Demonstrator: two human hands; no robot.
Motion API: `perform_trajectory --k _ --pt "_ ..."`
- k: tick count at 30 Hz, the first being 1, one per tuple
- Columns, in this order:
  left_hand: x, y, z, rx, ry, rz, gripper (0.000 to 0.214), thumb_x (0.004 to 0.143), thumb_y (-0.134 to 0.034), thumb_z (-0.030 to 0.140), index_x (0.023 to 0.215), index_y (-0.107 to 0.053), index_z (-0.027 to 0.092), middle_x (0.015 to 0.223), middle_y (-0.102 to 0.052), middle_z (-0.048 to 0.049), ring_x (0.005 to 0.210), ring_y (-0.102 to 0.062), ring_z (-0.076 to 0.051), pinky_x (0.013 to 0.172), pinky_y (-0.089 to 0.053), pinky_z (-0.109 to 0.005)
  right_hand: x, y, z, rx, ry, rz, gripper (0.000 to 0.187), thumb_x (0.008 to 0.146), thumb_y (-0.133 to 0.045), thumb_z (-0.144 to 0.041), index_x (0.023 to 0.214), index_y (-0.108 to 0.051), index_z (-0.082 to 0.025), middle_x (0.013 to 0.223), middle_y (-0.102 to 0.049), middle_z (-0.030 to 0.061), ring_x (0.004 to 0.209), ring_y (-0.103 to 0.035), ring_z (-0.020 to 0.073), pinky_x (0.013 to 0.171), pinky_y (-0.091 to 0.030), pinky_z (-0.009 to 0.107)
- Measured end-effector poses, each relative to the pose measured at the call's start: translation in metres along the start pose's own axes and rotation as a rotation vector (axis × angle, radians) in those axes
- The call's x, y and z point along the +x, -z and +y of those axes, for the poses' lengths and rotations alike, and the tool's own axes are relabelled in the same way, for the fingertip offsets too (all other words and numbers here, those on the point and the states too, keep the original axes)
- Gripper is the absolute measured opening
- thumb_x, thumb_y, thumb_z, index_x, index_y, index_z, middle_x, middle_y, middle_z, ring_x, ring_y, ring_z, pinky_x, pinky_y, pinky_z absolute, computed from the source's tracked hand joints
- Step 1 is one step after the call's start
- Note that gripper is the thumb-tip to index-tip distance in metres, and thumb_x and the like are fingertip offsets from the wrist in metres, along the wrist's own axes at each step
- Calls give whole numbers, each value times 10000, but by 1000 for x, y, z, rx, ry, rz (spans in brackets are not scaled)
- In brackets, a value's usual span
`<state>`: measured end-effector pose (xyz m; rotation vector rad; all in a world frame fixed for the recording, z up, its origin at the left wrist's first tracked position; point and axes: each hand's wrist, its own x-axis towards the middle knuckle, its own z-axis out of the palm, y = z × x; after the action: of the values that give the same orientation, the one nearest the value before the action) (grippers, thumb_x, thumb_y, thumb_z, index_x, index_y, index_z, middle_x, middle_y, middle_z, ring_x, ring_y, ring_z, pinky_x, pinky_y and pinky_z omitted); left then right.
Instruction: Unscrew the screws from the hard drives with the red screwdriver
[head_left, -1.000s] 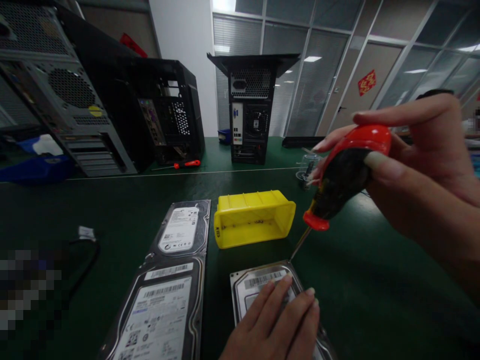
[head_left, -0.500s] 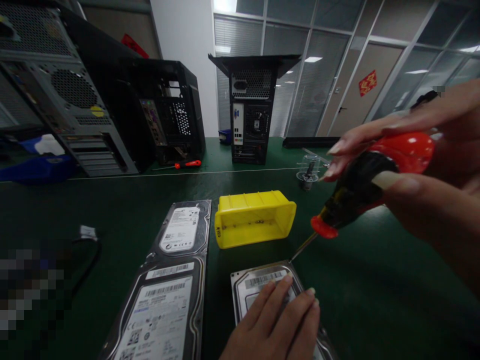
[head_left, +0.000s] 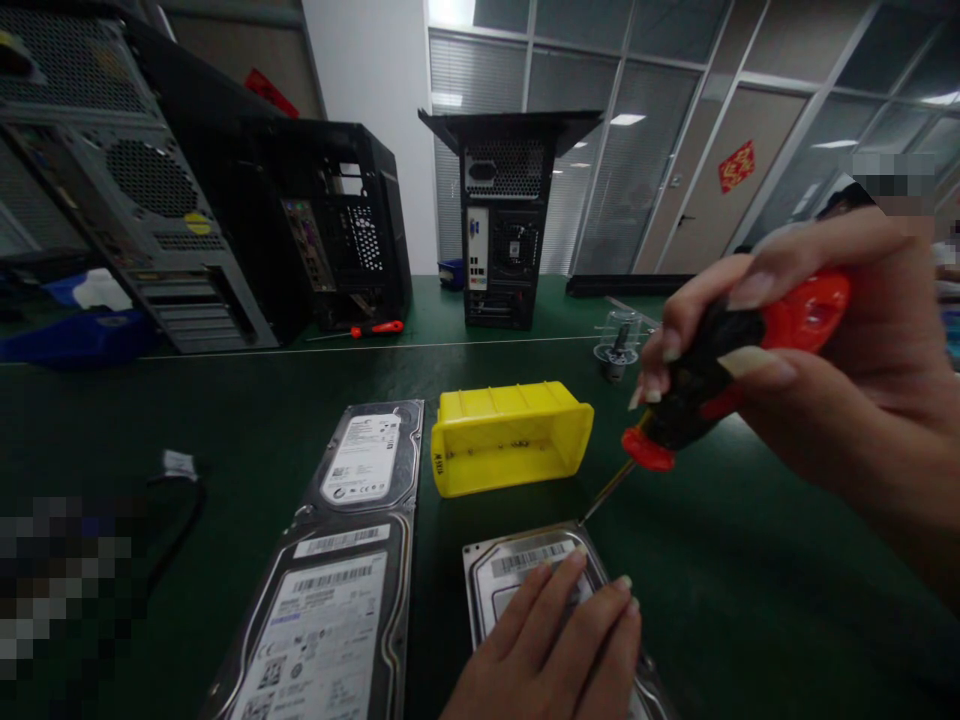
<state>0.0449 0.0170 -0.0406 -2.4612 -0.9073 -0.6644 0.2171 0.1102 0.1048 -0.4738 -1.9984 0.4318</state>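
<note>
My right hand (head_left: 817, 350) is wrapped round the red and black handle of a screwdriver (head_left: 694, 385). The screwdriver is tilted, and its tip meets the far right corner of a hard drive (head_left: 517, 550). Flat on that drive's label lies my left hand (head_left: 551, 640), fingers stretched out; it covers much of the top. To the left, two more hard drives lie end to end: a smaller-labelled one (head_left: 364, 455) behind and a Samsung-marked one (head_left: 319, 620) in front. A yellow plastic bin (head_left: 514, 440) on its side, with small screws inside, sits just beyond the drive.
Computer cases (head_left: 499, 220) stand along the back, with a large open one (head_left: 172, 200) at left. A second screwdriver (head_left: 375, 328) lies near them. Behind my right hand is a clear plastic piece (head_left: 619, 340). A blue bin (head_left: 82, 335) and a black cable (head_left: 180, 520) are at left.
My right hand's fingers have shifted their grip round the screwdriver handle, and the handle has turned a little. The tip stays on the drive's corner. My left hand has not moved.
</note>
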Motion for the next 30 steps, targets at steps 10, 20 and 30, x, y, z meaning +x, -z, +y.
perform_trajectory --k 10,20,30 --pt "1 1 0 21 14 18 290 954 -352 214 1197 -510 204 1231 -535 59 1140 -477 -180 924 -433 -270 3 -3 -7 296 -114 -27 95 843 -435 -329 873 -464 -244 821 -526 5 684 -579 164 531 -544 373" --pt "3 2 0 17 22 60 293 957 -329 192 1157 -543 206 1189 -568 61 1108 -506 -171 910 -439 -263 1 1 1 297 -60 -59 164 866 -389 -270 971 -515 -275 966 -557 31 831 -596 197 661 -557 423" --pt "5 1 2 27 37 91 298 959 -318 184 1117 -570 214 1154 -592 76 1066 -540 -163 876 -459 -260 1 -3 -7 291 -60 -4 127 843 -457 -253 942 -537 -261 1134 -510 -10 967 -567 143 847 -550 335"
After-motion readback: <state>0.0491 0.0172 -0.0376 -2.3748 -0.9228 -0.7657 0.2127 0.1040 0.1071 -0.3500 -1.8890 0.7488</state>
